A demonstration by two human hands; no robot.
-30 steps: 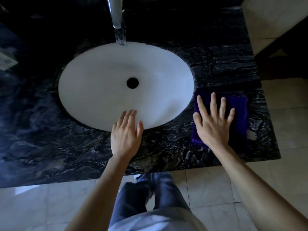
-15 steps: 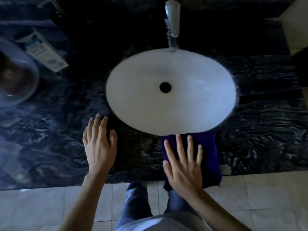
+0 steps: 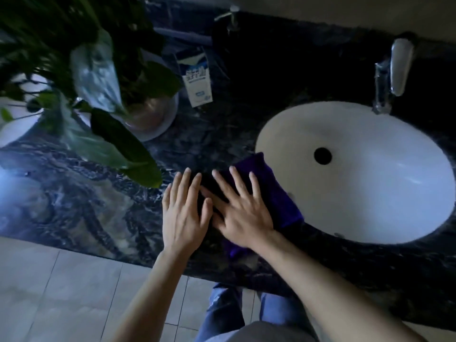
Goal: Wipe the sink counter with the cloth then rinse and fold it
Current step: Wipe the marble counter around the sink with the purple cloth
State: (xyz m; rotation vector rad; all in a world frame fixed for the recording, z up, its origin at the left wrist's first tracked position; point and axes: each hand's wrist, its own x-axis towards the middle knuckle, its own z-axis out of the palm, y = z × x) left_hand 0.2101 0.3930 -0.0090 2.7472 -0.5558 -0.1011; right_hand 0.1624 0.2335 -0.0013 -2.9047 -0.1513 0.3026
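**Wiping under way on the table left of the basin**

While the wiping step is plainly the one in hand, neither rinsing nor folding looks begun. Nearest the viewer, past the floor tiles and the person's legs, the front edge of the dark marble table (image 3: 86, 218) runs across the scene. On it the left hand (image 3: 183, 213) lies flat with fingers spread, its grip open and holding nothing, thumb side just beside the other hand. The right hand (image 3: 243, 213) presses palm-down on the purple cloth (image 3: 278, 193), fingers splayed; its grip is open too, pinning the cloth by pressure, not clasping it. The cloth lies on the table at the left rim of the white sink (image 3: 394, 218), its far corner touching or overlapping that rim.

Farther left stand a potted plant (image 3: 118, 99) and a small carton (image 3: 197, 82); the tap (image 3: 399, 67) rises at the far right.

My judgement: the next stroke calls for sliding the cloth leftward across uncovered marble, steering short of the plant's leaves and the carton.
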